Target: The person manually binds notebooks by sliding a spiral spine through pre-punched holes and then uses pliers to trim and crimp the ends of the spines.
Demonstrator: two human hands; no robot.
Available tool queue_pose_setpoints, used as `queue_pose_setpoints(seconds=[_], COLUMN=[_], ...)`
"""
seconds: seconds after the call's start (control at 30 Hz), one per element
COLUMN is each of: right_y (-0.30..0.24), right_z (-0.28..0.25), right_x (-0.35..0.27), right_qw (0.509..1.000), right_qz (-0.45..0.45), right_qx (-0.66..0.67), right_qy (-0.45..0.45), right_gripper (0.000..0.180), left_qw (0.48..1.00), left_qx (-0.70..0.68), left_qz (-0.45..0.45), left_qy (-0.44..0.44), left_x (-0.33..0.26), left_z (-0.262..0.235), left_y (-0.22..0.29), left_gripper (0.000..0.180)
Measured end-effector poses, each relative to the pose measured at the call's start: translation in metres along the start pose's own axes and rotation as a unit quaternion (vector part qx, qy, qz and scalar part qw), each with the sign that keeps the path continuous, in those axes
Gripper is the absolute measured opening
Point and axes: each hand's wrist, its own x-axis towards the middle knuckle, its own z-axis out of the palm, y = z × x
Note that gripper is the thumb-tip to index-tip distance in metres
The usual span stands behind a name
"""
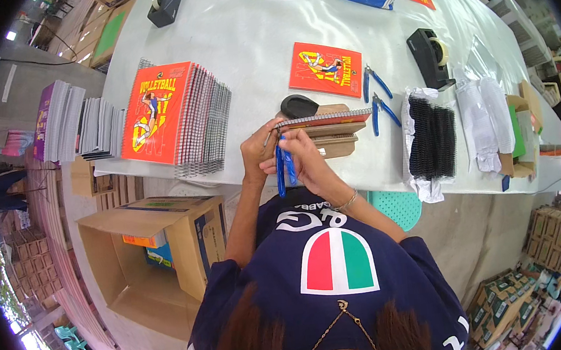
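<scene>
My left hand [255, 156] pinches the near end of the wire spiral of a notebook [329, 119] that rests edge-up on a wooden jig [336, 138]. My right hand [300, 154] holds blue-handled pliers [282, 168] against the same end of the spiral, handles pointing down toward me. A black pad [298, 105] lies just behind the notebook.
A stack of red spiral notebooks [175, 117] lies at the left; one more red notebook [324, 68] lies beyond the jig. Two other blue pliers [376, 93], a bundle of black spirals [433, 135], tape dispensers [429, 56] and an open cardboard box [157, 252] are around.
</scene>
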Motion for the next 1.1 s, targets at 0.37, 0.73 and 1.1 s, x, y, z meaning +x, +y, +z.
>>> queue_pose_setpoints(seconds=[0.37, 0.73, 1.1], right_y=[-0.028, -0.026, -0.026], right_z=[-0.12, -0.237, -0.238], right_x=[-0.057, -0.076, -0.074], right_qw=[0.678, 0.515, 0.527], right_qz=[-0.333, -0.33, -0.334], right_qx=[-0.637, -0.753, -0.744], right_qy=[0.155, 0.243, 0.24], right_gripper=[0.04, 0.036, 0.033], left_qw=[0.997, 0.992, 0.963], left_qx=[-0.067, 0.119, 0.082], left_qz=[-0.032, 0.032, 0.185], left_qy=[-0.03, 0.011, 0.179], left_x=[0.006, 0.036, 0.15], left_z=[-0.008, -0.085, -0.291], left_y=[0.012, 0.088, 0.162], left_gripper=[0.028, 0.019, 0.024])
